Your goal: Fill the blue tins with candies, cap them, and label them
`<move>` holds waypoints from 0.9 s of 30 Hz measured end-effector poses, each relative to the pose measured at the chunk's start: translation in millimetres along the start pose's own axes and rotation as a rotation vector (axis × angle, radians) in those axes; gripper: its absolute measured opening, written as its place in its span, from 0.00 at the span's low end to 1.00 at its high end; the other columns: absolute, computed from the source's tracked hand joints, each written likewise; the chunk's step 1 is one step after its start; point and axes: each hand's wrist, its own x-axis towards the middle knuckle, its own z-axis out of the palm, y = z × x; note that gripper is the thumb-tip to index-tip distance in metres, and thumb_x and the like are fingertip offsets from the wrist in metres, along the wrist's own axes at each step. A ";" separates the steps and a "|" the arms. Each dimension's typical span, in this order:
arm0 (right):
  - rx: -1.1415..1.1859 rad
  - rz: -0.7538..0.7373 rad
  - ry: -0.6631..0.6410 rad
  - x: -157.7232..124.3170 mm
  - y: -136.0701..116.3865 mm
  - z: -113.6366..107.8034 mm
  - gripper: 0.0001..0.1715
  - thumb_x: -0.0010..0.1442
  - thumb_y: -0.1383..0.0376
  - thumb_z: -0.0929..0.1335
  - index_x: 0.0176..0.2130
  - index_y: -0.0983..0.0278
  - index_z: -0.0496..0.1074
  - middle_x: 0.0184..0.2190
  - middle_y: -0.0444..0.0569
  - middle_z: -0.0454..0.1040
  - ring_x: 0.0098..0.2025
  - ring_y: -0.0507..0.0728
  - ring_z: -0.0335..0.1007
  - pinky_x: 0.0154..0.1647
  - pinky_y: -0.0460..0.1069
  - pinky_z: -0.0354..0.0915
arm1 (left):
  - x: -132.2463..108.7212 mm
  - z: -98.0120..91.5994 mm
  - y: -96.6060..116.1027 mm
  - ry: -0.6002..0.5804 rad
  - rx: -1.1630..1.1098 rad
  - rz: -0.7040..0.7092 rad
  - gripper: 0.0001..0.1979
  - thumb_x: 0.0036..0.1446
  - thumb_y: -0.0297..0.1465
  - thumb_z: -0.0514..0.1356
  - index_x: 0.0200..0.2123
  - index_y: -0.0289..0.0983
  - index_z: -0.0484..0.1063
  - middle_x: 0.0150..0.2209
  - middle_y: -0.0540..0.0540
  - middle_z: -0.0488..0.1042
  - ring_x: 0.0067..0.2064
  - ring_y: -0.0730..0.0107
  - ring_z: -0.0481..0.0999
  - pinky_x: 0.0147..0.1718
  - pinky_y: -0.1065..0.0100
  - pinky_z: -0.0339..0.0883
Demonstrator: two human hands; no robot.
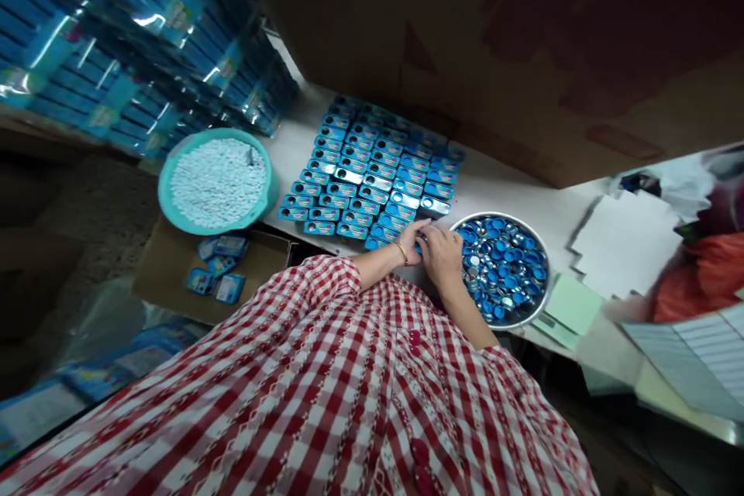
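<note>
My left hand and my right hand meet at the table's near edge, fingers curled together. A sliver of something blue shows between them, mostly covered by the fingers, and I cannot make out what it is. Just beyond them stand rows of small blue rectangular tins. Those on the left show dark round openings on top; several on the right show blue round caps. Right beside my right hand is a round metal bowl full of small blue and silver round caps.
A turquoise basin of small white pieces stands left, above an open carton with several blue packs. Wrapped blue stacks rise behind it. A large cardboard box borders the back. Pale green card and white sheets lie right.
</note>
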 end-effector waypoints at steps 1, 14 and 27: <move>0.053 -0.042 0.006 6.4 -2.2 3.3 0.12 0.64 0.63 0.60 0.41 0.64 0.71 0.43 0.54 0.75 0.49 0.59 0.66 0.46 0.53 0.56 | -6.0 -4.0 8.7 -0.021 -0.045 0.014 0.10 0.57 0.32 0.56 0.28 0.32 0.69 0.18 0.53 0.67 0.17 0.81 0.64 0.16 0.79 0.58; 0.679 -0.113 -0.158 111.4 -65.4 46.3 0.15 0.62 0.61 0.61 0.42 0.56 0.75 0.45 0.46 0.76 0.54 0.58 0.67 0.58 0.58 0.57 | -74.3 -41.8 97.8 0.128 -0.123 0.356 0.09 0.57 0.31 0.55 0.27 0.34 0.69 0.23 0.49 0.71 0.24 0.73 0.73 0.25 0.71 0.69; 0.383 -0.194 -0.370 168.2 -75.5 62.0 0.15 0.58 0.69 0.64 0.42 0.61 0.76 0.42 0.54 0.74 0.46 0.60 0.67 0.49 0.56 0.64 | -71.7 -47.3 146.4 0.194 -0.100 0.340 0.07 0.58 0.30 0.56 0.29 0.33 0.67 0.18 0.53 0.65 0.16 0.81 0.65 0.11 0.80 0.53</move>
